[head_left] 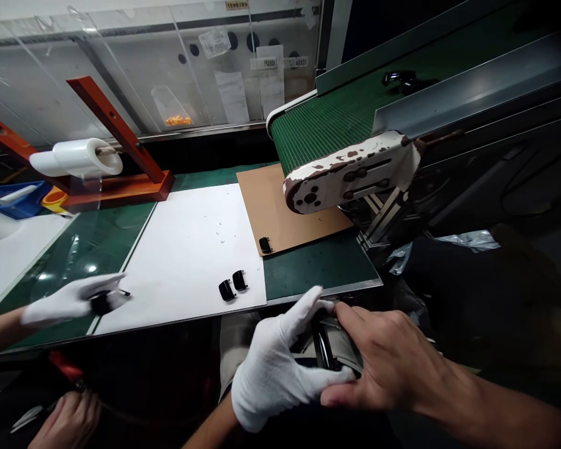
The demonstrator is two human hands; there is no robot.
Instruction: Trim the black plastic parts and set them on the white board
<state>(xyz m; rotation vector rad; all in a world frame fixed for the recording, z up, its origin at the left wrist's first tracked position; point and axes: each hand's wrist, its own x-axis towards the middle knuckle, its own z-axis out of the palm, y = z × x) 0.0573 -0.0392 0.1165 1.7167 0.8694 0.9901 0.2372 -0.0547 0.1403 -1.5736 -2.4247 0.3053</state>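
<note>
A glossy black plastic part is held between my two hands, in front of the table edge and above my lap. My left hand, in a white glove, has its thumb and fingers closed around the part from the left. From the right, my bare right hand pinches it with thumb and forefinger at its two ends. The hands partly hide the part. Two similar small black parts, one beside the other, lie on the white sheet. Another black part rests on the brown cardboard's corner.
A green conveyor belt slopes down over the cardboard, carrying black parts. At left, a co-worker's gloved hand holds a black part; a bare hand is near a red-handled tool. A film roll hangs on an orange stand.
</note>
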